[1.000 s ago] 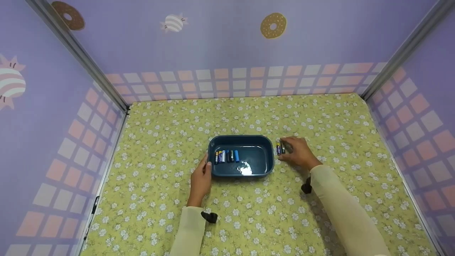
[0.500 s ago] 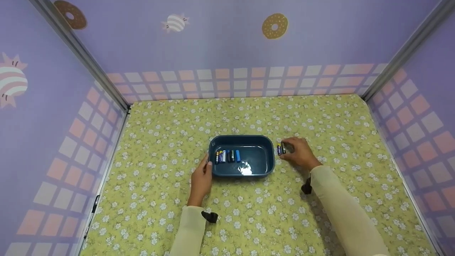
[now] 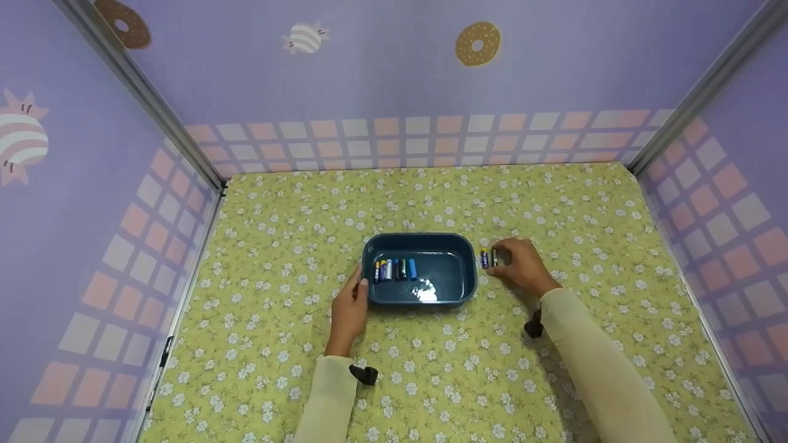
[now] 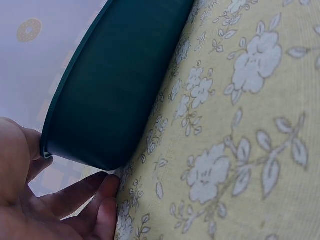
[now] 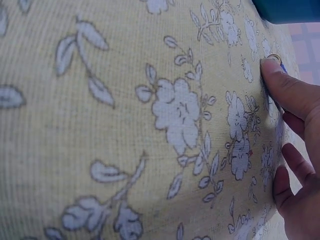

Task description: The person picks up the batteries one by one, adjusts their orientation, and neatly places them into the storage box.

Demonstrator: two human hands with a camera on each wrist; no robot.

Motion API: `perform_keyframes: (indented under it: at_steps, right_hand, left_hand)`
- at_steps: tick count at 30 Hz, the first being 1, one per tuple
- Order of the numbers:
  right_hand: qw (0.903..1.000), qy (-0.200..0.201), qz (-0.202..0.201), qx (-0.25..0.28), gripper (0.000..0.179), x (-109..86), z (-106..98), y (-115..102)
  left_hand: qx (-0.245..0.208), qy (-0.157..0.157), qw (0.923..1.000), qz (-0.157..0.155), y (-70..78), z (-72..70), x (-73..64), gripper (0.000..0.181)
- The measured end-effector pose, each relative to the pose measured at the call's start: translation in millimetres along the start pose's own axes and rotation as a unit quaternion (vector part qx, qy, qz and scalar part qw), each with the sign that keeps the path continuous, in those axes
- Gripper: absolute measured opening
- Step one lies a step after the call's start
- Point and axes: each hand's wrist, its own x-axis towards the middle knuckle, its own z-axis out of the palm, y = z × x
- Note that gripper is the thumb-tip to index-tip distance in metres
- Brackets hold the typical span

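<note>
A dark teal plastic basin (image 3: 418, 301) sits on the flowered cloth. My left hand (image 3: 349, 311) holds its left end, with the thumb at the rim; in the left wrist view the other fingers lie against the outer wall and low edge. Inside the basin several batteries (image 3: 394, 271) stand in a row at the left. To the right of the basin, my right hand (image 3: 520, 266) pinches a dark battery (image 3: 494, 258) end to end between thumb and forefinger, at the cloth. A purple battery with a yellow end (image 3: 484, 258) lies just left of it.
The yellow flowered cloth (image 3: 431, 375) covers the table. Purple patterned walls (image 3: 394, 74) stand at the back and both sides. A black pen-like object (image 3: 165, 352) lies along the left edge.
My right forefinger and thumb have drawn closer together on the dark battery, which now stands slightly farther from the purple one. My left hand and the basin keep their places.
</note>
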Motion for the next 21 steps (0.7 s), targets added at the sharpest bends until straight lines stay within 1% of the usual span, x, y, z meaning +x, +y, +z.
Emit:
perform_keyframes:
  at_steps: [9,12,21]
  right_hand:
    - [0.9994,0.009,0.022,0.027,0.055,-5.6,-1,-2]
    - [0.9989,0.015,0.033,0.030,0.056,-6.3,-1,-3]
    - [0.9980,0.030,0.044,0.036,0.054,-5.3,-3,-12]
  left_hand:
    - [0.005,0.003,1.0000,-0.006,1.6,0.5,-0.3,0.053]
    - [0.005,0.002,1.0000,-0.006,2.3,0.3,-0.6,0.053]
    - [0.003,0.003,1.0000,-0.003,2.3,0.1,-1.3,0.053]
